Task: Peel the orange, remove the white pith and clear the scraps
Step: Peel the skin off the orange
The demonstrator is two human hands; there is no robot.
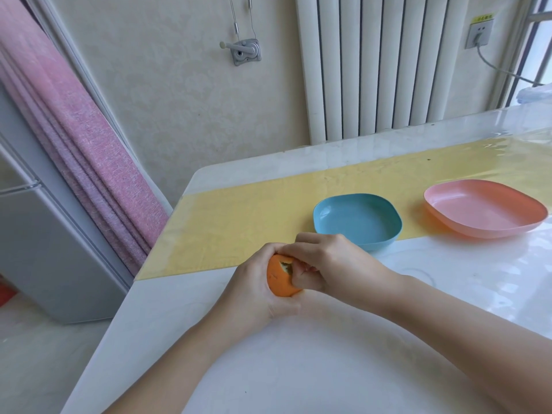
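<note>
The scene is being lit brightly by daylight being let in through the window (540, 55) at right. Glare is being thrown off the glossy surface (448, 279). Only faint, soft shadows are being cast under the blue dish (355, 216) and pink dish (484, 204). The lines of the radiator (373, 64) are being bent by wide-angle distortion, and the orange (279, 283) is being rendered slightly soft.

Home interior, by all signs: white radiator (373, 64) on wallpapered wall, pink curtain (74, 138), wall socket (479, 34), grey fridge (44, 249) beside glossy tabletop (298, 369); blue dish (357, 218), pink dish (484, 207) sat on yellow mat (239, 222).
</note>
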